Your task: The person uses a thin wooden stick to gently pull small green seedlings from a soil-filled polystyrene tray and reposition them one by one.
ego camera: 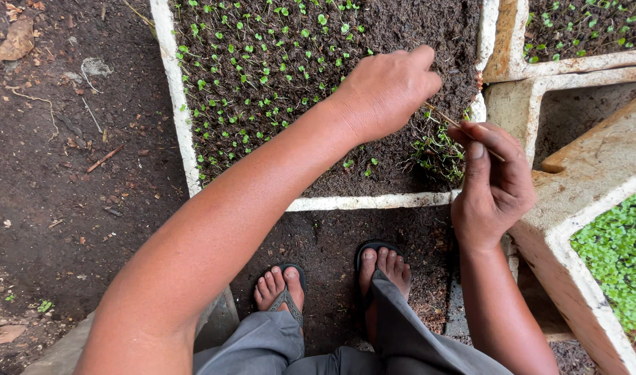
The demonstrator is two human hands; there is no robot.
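Two hands: we work at the seedling tray [181, 132].
Left hand [387, 90]: closed loosely over seedlings [439, 149] at the tray's near right corner.
Right hand [495, 180]: pinches a thin stick [446, 118].
Technique: we loosen roots gently and lift by the leaves.

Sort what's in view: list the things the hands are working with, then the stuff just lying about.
In hand:
- left hand, over the soil of the seedling tray
- right hand, pinching a thin stick
- clump of seedlings in the tray's corner

Lying about:
- dry leaf on the ground
- twig
- tray of denser green sprouts at right
- far tray
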